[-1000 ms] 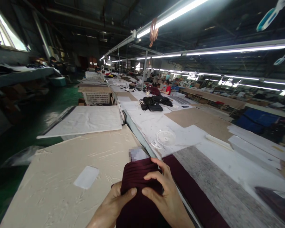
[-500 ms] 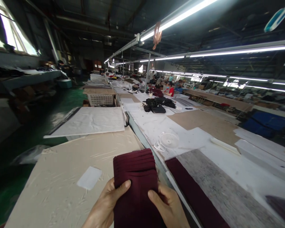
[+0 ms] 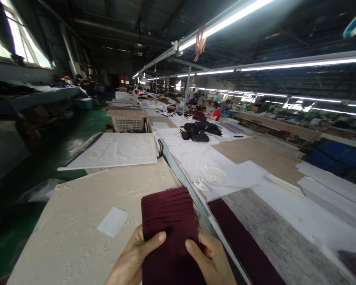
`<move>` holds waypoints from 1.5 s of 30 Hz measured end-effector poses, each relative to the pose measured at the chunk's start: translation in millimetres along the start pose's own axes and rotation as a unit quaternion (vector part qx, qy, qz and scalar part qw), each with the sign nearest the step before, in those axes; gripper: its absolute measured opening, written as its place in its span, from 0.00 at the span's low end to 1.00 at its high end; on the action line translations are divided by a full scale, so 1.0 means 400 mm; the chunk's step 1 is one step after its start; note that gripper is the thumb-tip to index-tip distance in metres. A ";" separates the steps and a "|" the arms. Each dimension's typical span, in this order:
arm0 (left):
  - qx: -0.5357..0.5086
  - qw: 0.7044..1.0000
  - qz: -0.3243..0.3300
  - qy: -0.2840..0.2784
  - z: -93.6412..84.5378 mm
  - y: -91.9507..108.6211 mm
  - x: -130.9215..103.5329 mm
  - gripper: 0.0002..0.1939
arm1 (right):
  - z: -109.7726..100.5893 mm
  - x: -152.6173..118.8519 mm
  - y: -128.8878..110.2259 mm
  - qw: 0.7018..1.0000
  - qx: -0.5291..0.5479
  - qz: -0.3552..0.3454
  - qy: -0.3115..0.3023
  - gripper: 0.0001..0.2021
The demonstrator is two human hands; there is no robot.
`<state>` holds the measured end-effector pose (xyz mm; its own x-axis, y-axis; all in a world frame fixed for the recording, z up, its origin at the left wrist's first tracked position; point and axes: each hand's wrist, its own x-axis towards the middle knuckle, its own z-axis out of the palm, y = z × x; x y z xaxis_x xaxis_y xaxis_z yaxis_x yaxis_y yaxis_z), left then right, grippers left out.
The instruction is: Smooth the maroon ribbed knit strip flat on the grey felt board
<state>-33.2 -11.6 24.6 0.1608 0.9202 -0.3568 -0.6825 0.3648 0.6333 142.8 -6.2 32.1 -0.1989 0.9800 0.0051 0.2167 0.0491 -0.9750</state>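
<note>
Both my hands grip a stack of maroon fabric pieces (image 3: 169, 233), whose far ends are fanned out in several staggered layers. My left hand (image 3: 139, 253) closes on the left edge, thumb lying on top. On the right edge, my right hand (image 3: 210, 255) pinches the stack with its thumb on top and fingers partly hidden beneath. The stack is held above the gap between a cream-covered surface (image 3: 77, 221) and the long white worktable (image 3: 240, 178). On that table, close to my right hand, lies a maroon fabric strip (image 3: 240, 237) beside a grey mottled sheet (image 3: 273, 225).
A small white fan (image 3: 213, 176) lies on the worktable, with a pile of black pieces (image 3: 197, 132) farther back. A white paper piece (image 3: 112, 221) rests on the cream surface. Beyond are a white-covered stack (image 3: 121, 150), a plastic crate (image 3: 129, 124) and a person in red (image 3: 215, 114).
More layers of the maroon stack now show as separate steps at its far end. My left thumb has shifted slightly along the top. The view has turned a little to the left.
</note>
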 end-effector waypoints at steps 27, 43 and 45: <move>0.029 0.999 -0.005 -0.021 -0.011 -0.001 -0.011 0.16 | -0.020 0.023 0.000 0.998 0.056 -0.037 -0.010 0.13; 0.019 1.000 0.006 -0.004 -0.008 -0.017 -0.001 0.16 | -0.019 0.030 0.009 0.999 0.001 -0.020 0.034 0.14; 0.018 1.000 0.009 -0.004 -0.010 -0.017 0.000 0.16 | -0.020 0.031 0.019 0.998 0.020 -0.031 0.042 0.10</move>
<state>-31.4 -14.7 17.7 0.1538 0.9279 -0.3397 -0.6599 0.3523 0.6636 149.7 7.9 26.3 -0.1289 0.9881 0.0836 0.1686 0.1049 -0.9801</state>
